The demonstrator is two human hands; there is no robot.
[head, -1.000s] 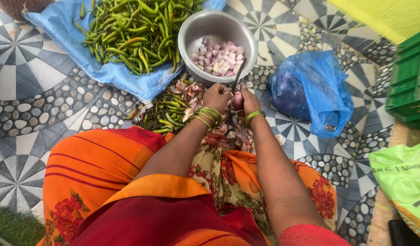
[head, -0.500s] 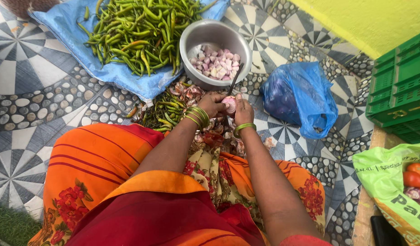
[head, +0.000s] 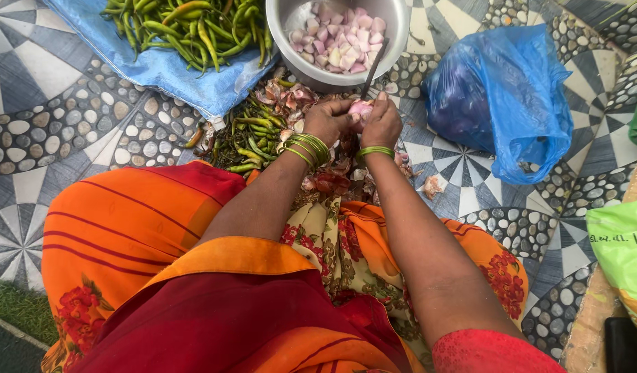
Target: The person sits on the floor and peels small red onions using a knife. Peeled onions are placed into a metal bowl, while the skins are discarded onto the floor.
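My left hand (head: 330,120) and my right hand (head: 382,122) meet just below a steel bowl (head: 311,69), and both grip one small pink peeled onion (head: 360,108) between them. A thin dark blade (head: 373,67) rises from my right hand toward the bowl's rim. Inside the bowl lie several peeled pink onions (head: 339,39). Papery onion skins (head: 330,181) are scattered on the floor and on my lap beneath my wrists. Green and gold bangles ring both wrists.
A heap of green chillies (head: 194,27) rests on a blue plastic sheet (head: 152,72) at the upper left. Loose chilli pieces (head: 246,138) lie left of my hands. A knotted blue plastic bag (head: 494,97) sits at right, a green printed bag (head: 622,255) at the far right edge.
The camera has tilted downward and closer, so the bowl and chillies sit higher in view. Both hands stay together on the onion below the bowl.
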